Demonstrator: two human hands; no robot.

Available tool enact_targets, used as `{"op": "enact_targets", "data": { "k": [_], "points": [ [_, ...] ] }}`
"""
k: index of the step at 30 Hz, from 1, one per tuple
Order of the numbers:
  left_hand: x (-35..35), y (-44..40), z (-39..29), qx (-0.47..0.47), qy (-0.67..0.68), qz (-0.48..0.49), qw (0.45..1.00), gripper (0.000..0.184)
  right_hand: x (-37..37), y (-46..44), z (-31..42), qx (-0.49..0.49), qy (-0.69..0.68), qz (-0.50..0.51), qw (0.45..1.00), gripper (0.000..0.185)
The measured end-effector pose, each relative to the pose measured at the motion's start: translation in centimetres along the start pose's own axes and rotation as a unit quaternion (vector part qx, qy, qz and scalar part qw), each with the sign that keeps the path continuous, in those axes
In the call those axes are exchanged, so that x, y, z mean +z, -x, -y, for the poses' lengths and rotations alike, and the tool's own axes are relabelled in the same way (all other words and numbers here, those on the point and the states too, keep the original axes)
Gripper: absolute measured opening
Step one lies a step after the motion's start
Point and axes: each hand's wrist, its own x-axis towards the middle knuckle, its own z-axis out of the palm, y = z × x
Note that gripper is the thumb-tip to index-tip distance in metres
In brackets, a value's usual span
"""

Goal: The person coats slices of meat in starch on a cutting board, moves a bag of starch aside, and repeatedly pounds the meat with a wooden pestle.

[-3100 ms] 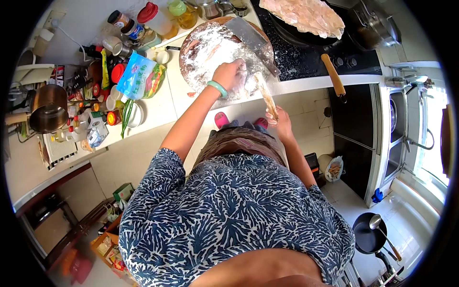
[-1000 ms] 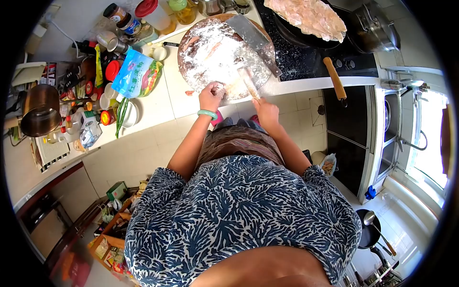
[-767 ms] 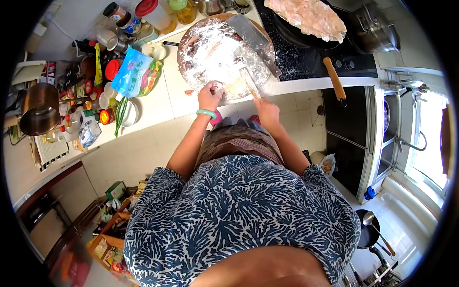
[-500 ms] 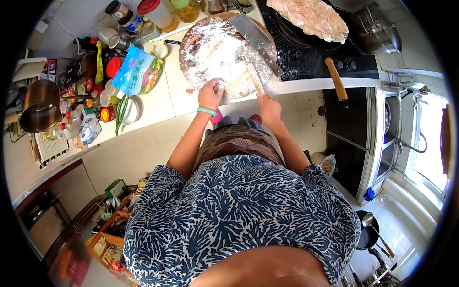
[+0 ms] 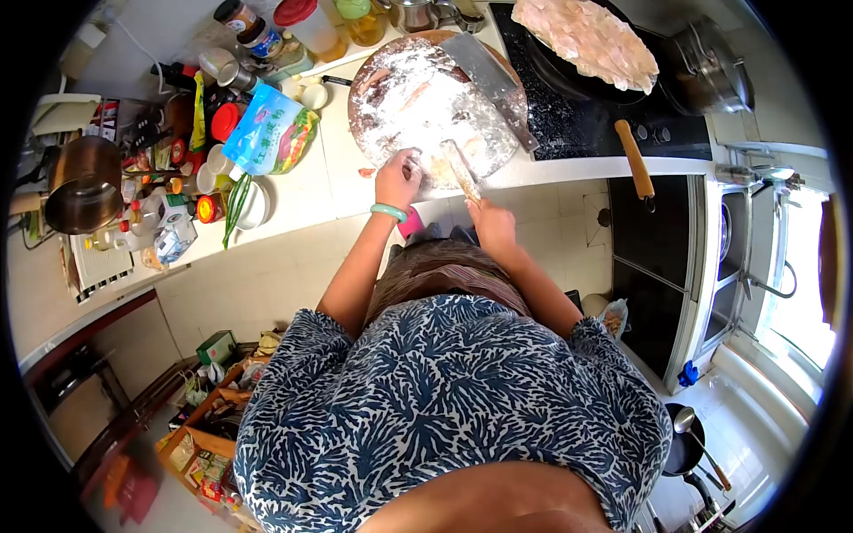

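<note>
A round wooden cutting board (image 5: pixel 362 114) is thickly dusted with white powder and carries a few pinkish meat pieces (image 5: pixel 416 95). My right hand (image 5: pixel 491 224) grips the near end of a powder-coated stick (image 5: pixel 460 171), whose far end rests over the board's near edge. Beside it, my left hand (image 5: pixel 397 181), with a pale green bangle on the wrist, has its fingers curled at the board's near edge; whatever they pinch is too small to make out. A cleaver (image 5: pixel 484 73) lies flat across the board's right side, powder on its blade.
On the right, a black stove (image 5: pixel 577 129) holds a pan with a wooden handle (image 5: pixel 633 160), heaped with pale meat slices (image 5: pixel 586 40). A metal pot (image 5: pixel 706 67) stands beyond. Left of the board are a blue bag (image 5: pixel 269 131), green onions (image 5: pixel 238 209), jars and bottles.
The stick has swung so its far end points more to the left, and my right hand has moved slightly down and left. My left fingers have loosened a little. The view has shifted slightly.
</note>
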Motion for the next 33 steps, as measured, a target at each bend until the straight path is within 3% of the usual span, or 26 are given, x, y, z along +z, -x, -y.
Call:
{"op": "enact_targets", "data": {
  "k": [5,9,16,18,33],
  "points": [
    [0.0,0.3,-0.2,-0.009,-0.005,-0.026,1.0,0.035,1.7,0.0,-0.1,-0.023,0.015,0.032,0.999,0.038],
    [-0.5,0.7,-0.5,-0.062,0.02,-0.029,0.997,0.037,0.9,-0.1,1.4,-0.023,0.009,0.013,1.0,0.037],
    [-0.2,0.8,-0.2,-0.076,0.047,-0.053,0.995,0.045,1.1,-0.4,1.6,-0.064,0.01,-0.02,0.998,0.038],
    [-0.5,0.9,-0.7,-0.12,0.026,-0.045,0.991,0.049,1.2,-0.8,1.4,-0.063,0.018,-0.001,0.998,0.038],
    [0.0,0.9,-0.6,-0.129,0.007,-0.051,0.99,0.043,-0.5,-0.3,0.8,-0.041,0.024,0.012,0.999,0.038]
  ]
}}
